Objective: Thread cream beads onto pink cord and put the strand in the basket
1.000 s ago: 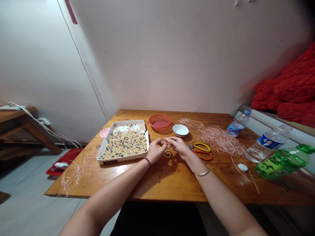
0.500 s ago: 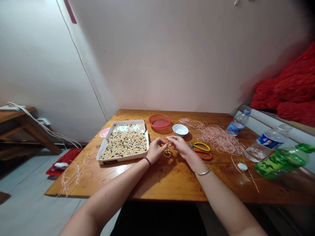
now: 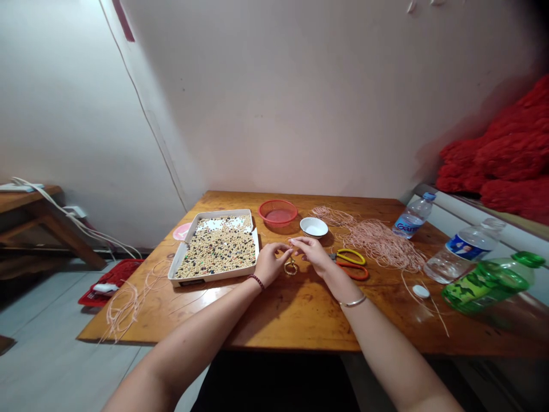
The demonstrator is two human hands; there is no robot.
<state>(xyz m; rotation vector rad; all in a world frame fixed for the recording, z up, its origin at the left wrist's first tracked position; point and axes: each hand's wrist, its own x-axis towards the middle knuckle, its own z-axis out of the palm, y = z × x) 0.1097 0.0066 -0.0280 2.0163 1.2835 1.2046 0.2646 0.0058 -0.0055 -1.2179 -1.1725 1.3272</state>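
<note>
My left hand (image 3: 269, 262) and my right hand (image 3: 312, 253) meet above the middle of the wooden table (image 3: 295, 303), fingertips pinched together on a thin cord. A small loop of brown beads (image 3: 291, 267) hangs from that cord between the two hands, just over the tabletop. Both hands are closed in a pinch. A white tray (image 3: 184, 258) full of mixed small beads lies right beside my left hand. Yellow and orange scissors (image 3: 352, 263) lie just to the right of my right hand.
A red mesh basket (image 3: 278, 212) and a small white bowl (image 3: 314, 226) stand behind the hands. A heap of pink cord (image 3: 380, 240) spreads at the right. Two water bottles (image 3: 412, 217) (image 3: 457, 250), a green bottle (image 3: 489, 283) and a white cap (image 3: 421, 291) sit at the right edge. Loose cords (image 3: 128, 300) trail off the left edge.
Hardly anything differs. Both hands stay pinched on the cord in the same place, with only small finger movements; the bead loop still hangs between them.
</note>
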